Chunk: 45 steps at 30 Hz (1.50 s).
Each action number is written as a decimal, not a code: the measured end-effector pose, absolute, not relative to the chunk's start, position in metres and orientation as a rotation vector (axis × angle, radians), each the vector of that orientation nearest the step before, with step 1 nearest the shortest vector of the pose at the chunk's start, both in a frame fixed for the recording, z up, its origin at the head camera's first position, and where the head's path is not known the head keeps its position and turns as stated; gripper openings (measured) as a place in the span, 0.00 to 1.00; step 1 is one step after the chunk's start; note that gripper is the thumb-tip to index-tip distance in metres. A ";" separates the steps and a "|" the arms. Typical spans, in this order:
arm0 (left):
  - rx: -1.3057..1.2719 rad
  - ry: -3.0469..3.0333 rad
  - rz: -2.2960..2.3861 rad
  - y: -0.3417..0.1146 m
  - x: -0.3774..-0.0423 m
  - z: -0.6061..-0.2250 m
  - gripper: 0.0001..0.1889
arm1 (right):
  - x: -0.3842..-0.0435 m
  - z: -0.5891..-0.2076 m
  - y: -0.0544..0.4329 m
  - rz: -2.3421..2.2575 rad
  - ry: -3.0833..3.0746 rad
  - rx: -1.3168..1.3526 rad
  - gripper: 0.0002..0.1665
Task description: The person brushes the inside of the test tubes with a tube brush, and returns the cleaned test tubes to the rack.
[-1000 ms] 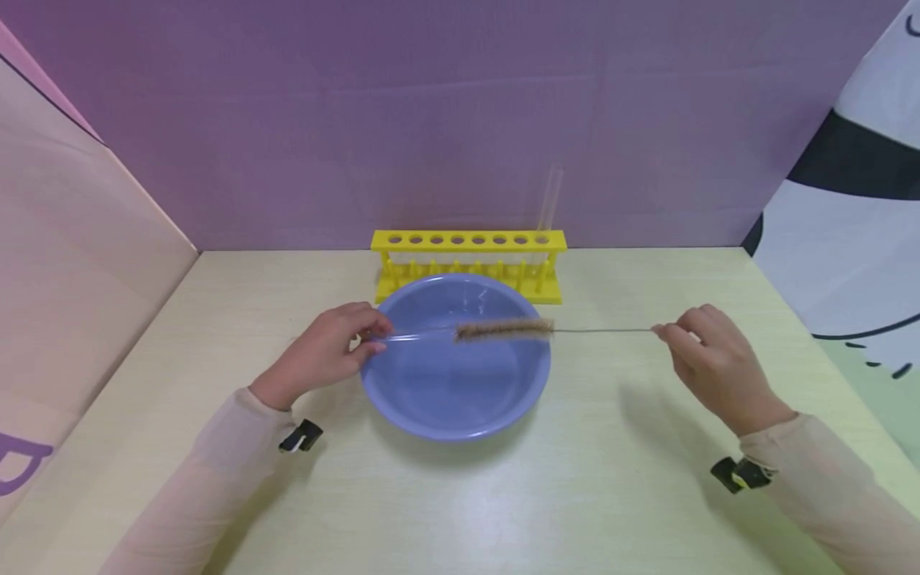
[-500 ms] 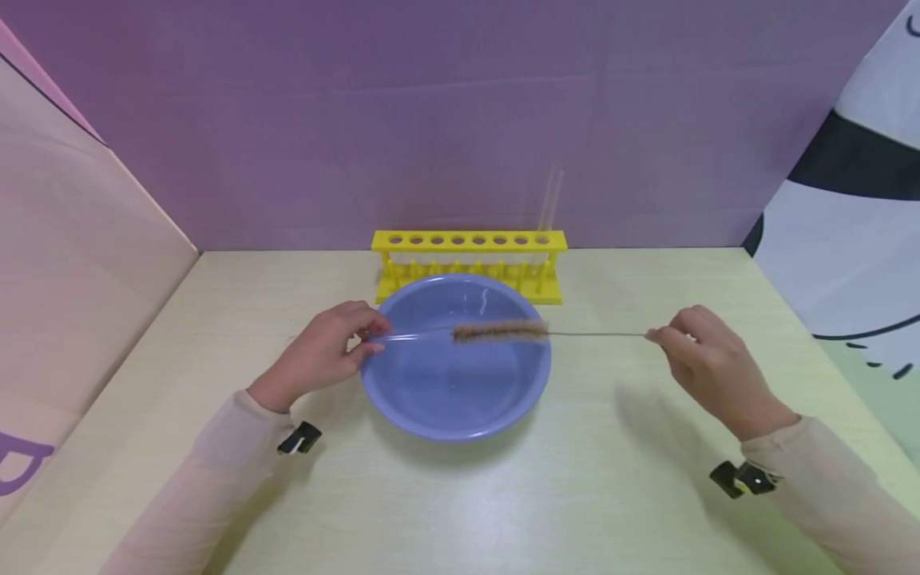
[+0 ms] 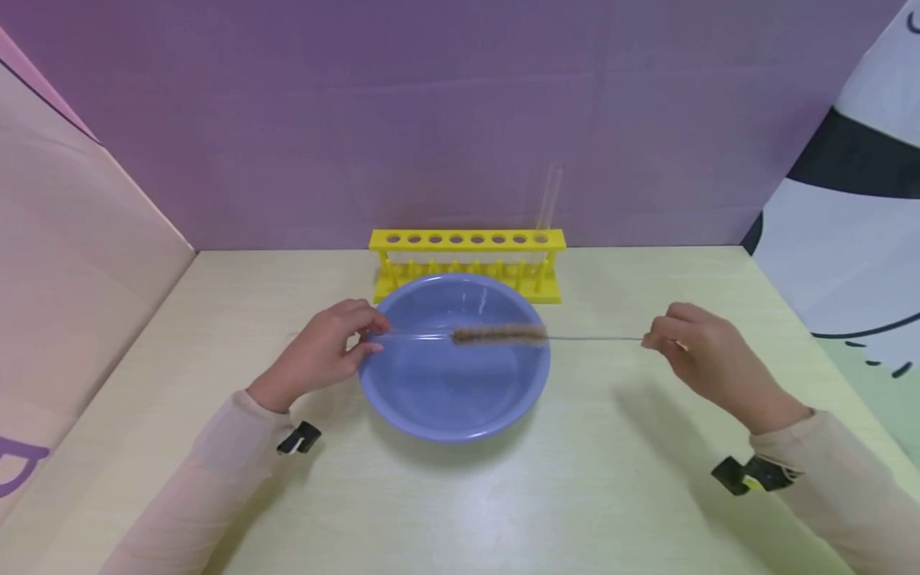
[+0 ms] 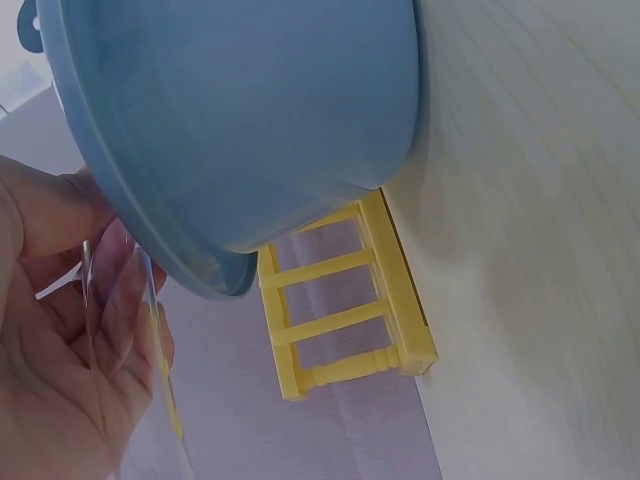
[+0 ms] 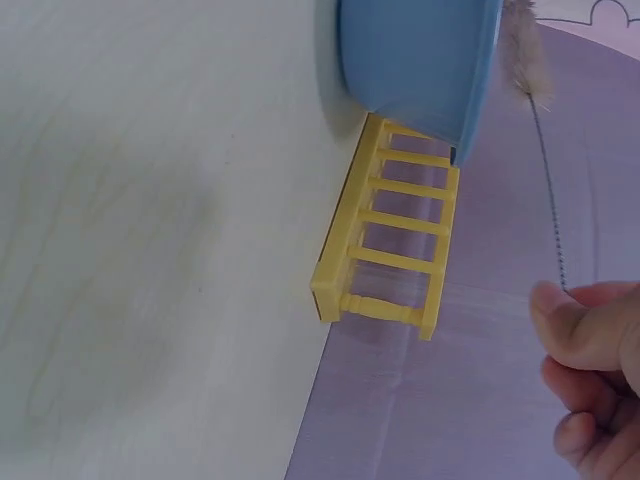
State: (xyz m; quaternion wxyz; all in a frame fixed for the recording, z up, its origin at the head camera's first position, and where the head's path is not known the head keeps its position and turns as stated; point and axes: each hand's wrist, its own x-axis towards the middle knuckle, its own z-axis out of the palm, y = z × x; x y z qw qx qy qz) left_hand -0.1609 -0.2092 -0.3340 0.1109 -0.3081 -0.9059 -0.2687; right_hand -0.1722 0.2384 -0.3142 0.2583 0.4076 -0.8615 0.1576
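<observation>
In the head view my left hand (image 3: 327, 343) pinches a clear glass test tube (image 3: 420, 336) that lies level over the left rim of a blue basin (image 3: 456, 395). From the other side, my right hand (image 3: 707, 351) pinches the end of the twisted wire handle of a test tube brush (image 3: 499, 335). The brush's brown bristles are above the basin, their tip at the tube's mouth and in line with it. In the left wrist view the tube (image 4: 160, 370) runs across the fingers. The right wrist view has the brush's wire (image 5: 549, 190) between thumb and forefinger.
Behind the basin stands a yellow test tube rack (image 3: 467, 247), its lower front partly hidden by the basin. Another clear test tube (image 3: 550, 196) stands upright in the rack's right end hole. A purple backdrop (image 3: 460, 120) closes off the table's far edge.
My right hand has shifted a little to the left, and the brush has slid slightly left with it. The left hand and test tube stay nearly still.
</observation>
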 end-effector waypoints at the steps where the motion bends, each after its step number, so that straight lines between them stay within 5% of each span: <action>1: -0.908 -2.658 -0.787 -0.209 -0.161 -0.334 0.11 | -0.173 -0.314 0.239 0.445 -2.346 1.113 0.25; 27: -0.960 -2.552 -0.706 -0.208 -0.161 -0.337 0.14 | -0.194 -0.302 0.239 0.897 -2.779 1.288 0.18; 45: -1.009 -2.494 -0.680 -0.205 -0.162 -0.339 0.14 | -0.203 -0.286 0.234 1.432 -3.238 1.071 0.08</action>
